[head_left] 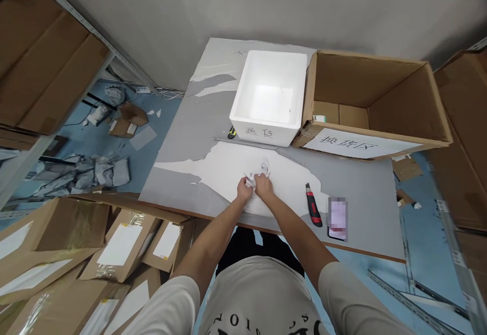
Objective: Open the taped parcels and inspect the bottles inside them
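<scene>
My left hand (244, 190) and my right hand (263, 187) are close together over the table, fingers closed on a crumpled white sheet (265, 166). Whether it is paper or thin plastic I cannot tell. Parts of it stick out past both hands; the rest is hidden by my fingers. Beneath them lies a torn white patch (224, 172) of the grey table's covering. To the right of my hands are a red and black utility knife (313, 207), its blade end pointing away from me, and a phone (338, 218) with a blurred screen.
A white foam box (266, 132) stands behind my hands, with a yellow and black tool (232, 132) at its front left corner. Beside it is a large open cardboard box (361, 142). Several labelled cartons (119, 243) fill the lower left. Shelving (129, 73) stands on the left.
</scene>
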Demonstrator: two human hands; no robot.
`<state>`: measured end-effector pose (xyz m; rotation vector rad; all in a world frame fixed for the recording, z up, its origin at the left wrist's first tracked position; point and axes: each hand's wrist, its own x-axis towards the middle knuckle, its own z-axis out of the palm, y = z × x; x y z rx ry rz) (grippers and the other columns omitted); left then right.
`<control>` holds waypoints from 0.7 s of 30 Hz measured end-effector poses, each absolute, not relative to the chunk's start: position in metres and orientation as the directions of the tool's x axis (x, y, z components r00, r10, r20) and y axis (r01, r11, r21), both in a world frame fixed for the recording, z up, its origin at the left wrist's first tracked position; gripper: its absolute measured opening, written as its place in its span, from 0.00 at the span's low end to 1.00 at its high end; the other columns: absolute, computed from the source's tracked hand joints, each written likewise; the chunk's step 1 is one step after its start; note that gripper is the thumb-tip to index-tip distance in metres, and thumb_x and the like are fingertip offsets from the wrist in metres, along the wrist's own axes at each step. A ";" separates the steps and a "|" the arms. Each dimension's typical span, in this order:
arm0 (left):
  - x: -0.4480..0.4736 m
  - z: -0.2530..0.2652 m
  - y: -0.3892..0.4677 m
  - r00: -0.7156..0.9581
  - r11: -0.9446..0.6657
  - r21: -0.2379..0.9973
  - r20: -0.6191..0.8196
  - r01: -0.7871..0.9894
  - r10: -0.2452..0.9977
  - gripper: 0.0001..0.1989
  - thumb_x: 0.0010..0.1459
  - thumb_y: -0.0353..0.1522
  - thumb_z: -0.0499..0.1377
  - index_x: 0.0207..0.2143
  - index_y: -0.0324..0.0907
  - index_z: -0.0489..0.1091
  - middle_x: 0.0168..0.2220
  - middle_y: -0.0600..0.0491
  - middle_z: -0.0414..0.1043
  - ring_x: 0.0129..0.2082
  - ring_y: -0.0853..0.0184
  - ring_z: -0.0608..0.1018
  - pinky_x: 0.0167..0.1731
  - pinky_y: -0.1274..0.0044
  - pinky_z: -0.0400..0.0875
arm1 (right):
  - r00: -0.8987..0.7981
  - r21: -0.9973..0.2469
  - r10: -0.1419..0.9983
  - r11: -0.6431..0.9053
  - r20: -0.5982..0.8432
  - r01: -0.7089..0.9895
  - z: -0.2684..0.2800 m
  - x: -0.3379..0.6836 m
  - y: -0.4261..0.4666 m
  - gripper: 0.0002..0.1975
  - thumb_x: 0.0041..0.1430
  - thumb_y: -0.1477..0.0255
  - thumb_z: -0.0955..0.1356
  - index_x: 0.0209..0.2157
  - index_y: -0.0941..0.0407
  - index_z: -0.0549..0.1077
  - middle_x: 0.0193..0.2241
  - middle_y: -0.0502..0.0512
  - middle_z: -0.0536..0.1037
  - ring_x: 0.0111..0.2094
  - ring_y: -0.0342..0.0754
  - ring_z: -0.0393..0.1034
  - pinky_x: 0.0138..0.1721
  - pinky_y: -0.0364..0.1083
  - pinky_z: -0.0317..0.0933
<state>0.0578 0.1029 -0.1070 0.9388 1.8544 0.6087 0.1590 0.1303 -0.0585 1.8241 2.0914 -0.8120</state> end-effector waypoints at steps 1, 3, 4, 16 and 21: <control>0.060 -0.106 0.101 -0.257 0.585 0.739 -0.525 0.335 0.811 0.27 0.45 0.20 0.57 0.51 0.38 0.64 0.46 0.47 0.74 0.45 0.63 0.77 0.47 0.72 0.70 | -0.191 -0.251 0.829 0.064 -0.525 0.966 -0.058 0.163 0.130 0.24 0.54 0.76 0.69 0.53 0.56 0.64 0.51 0.64 0.68 0.45 0.53 0.70 0.44 0.46 0.62; 0.063 -0.103 0.096 -0.237 0.590 0.743 -0.540 0.317 0.808 0.28 0.44 0.20 0.59 0.50 0.37 0.64 0.46 0.46 0.74 0.46 0.62 0.77 0.47 0.72 0.70 | -0.201 -0.268 0.833 0.066 -0.516 0.961 -0.057 0.171 0.128 0.23 0.53 0.77 0.69 0.52 0.57 0.66 0.50 0.64 0.69 0.44 0.53 0.71 0.43 0.46 0.62; 0.064 -0.101 0.094 -0.228 0.594 0.743 -0.549 0.308 0.804 0.28 0.43 0.20 0.59 0.50 0.37 0.64 0.47 0.45 0.74 0.46 0.62 0.77 0.48 0.72 0.69 | -0.205 -0.279 0.835 0.065 -0.510 0.958 -0.057 0.176 0.126 0.22 0.53 0.78 0.68 0.51 0.56 0.66 0.49 0.64 0.70 0.44 0.53 0.71 0.43 0.46 0.62; 0.053 -0.076 0.067 -0.016 0.650 0.732 -0.661 0.203 0.750 0.27 0.43 0.37 0.69 0.46 0.36 0.68 0.43 0.42 0.75 0.44 0.57 0.78 0.46 0.69 0.71 | -0.012 -0.547 0.980 -0.101 -0.199 0.831 -0.025 0.328 0.100 0.16 0.51 0.68 0.67 0.44 0.55 0.70 0.42 0.57 0.77 0.42 0.51 0.71 0.43 0.46 0.63; 0.029 -0.073 0.042 -0.085 0.614 0.770 -0.610 0.170 0.788 0.25 0.42 0.37 0.69 0.41 0.37 0.69 0.41 0.43 0.74 0.45 0.58 0.77 0.49 0.67 0.70 | 0.695 -0.602 0.707 -0.502 0.128 0.621 0.012 0.497 0.041 0.23 0.48 0.58 0.66 0.41 0.59 0.68 0.37 0.66 0.75 0.38 0.60 0.70 0.41 0.58 0.64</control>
